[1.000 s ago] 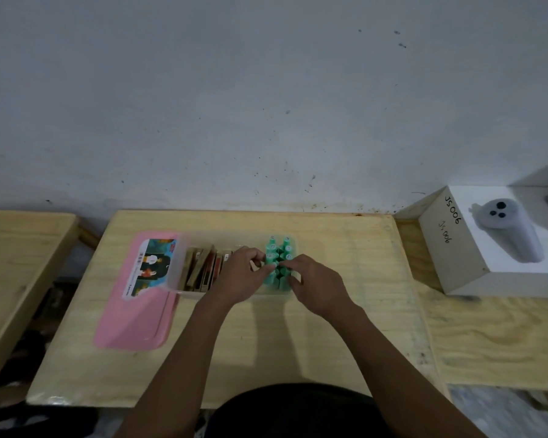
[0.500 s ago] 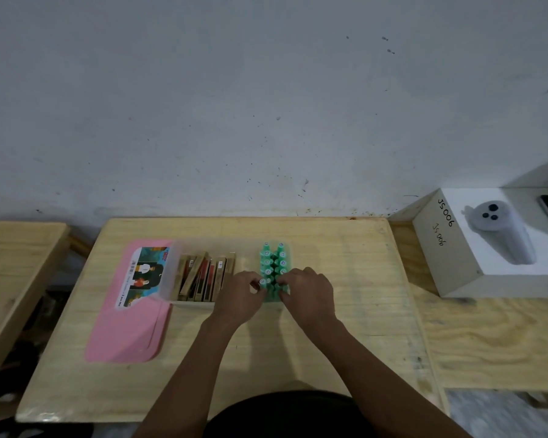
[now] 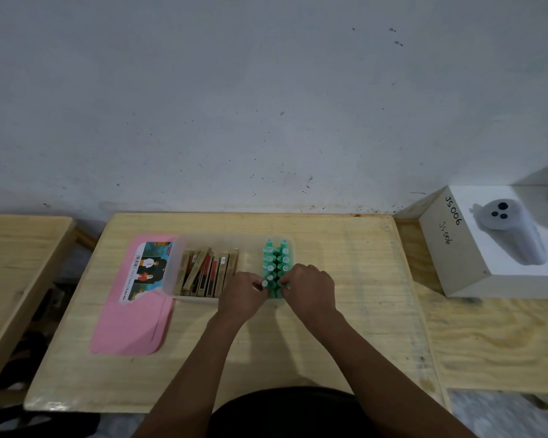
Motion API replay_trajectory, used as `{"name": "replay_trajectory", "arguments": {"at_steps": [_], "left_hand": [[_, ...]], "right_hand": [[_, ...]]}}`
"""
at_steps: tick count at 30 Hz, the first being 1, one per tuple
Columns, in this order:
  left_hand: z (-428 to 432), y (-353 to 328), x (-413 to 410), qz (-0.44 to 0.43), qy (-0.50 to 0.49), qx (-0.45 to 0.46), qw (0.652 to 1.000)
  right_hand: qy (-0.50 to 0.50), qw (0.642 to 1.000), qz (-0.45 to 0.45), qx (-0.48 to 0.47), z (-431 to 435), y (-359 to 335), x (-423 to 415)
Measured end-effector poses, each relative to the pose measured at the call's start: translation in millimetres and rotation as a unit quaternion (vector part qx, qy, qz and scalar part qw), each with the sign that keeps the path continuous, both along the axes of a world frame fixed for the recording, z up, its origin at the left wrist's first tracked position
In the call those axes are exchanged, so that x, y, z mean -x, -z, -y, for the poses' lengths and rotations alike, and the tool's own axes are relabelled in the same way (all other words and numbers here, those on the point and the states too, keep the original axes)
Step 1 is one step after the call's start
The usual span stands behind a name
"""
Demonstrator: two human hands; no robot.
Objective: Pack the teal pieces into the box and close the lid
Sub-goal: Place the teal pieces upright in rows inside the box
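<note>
A clear plastic box (image 3: 178, 263) sits on the wooden table (image 3: 345, 311). Several teal pieces (image 3: 276, 259) with white round tops stand upright in two rows at its right end. Wooden tiles (image 3: 208, 273) lean together in its left part. My left hand (image 3: 242, 294) pinches the nearest teal piece of the left row. My right hand (image 3: 310, 289) pinches the nearest piece of the right row. Both hands cover the box's near right corner. The pink lid (image 3: 130, 324), with a picture label, lies flat on the table, partly under the box's left end.
A white carton (image 3: 462, 267) marked JS006 stands on the adjoining table at the right, with a pale grey device (image 3: 510, 232) lying on top. Another wooden table (image 3: 10, 263) stands to the left across a gap. A grey wall runs behind.
Both hands slid toward me along the teal rows, from the middle of the rows to the nearest pieces. The camera view tilted slightly.
</note>
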State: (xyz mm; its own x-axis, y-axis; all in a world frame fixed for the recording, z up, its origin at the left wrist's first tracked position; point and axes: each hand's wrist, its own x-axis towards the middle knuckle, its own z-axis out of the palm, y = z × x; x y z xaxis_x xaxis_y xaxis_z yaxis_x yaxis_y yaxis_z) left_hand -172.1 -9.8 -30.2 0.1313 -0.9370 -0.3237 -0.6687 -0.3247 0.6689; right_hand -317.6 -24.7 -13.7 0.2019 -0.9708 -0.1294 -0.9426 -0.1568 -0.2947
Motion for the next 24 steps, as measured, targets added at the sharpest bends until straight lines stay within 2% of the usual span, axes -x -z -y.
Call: {"name": "replay_trajectory", "arguments": {"at_steps": [9,15,24], "left_hand": [[4,-2,1,-0.044,-0.011,-0.036,0.998],[5,-8,-2,-0.100,-0.020,-0.076,0.992],[2,-12,-14,-0.083,0.031,-0.097,0.991]], "right_hand": [[-0.017,0.999,0.023,-0.019,0,-2,5],[-0.009,0.995,0.072,-0.070,2,-2,12],[-0.004,0.989,0.116,-0.088,-3,0,20]]}}
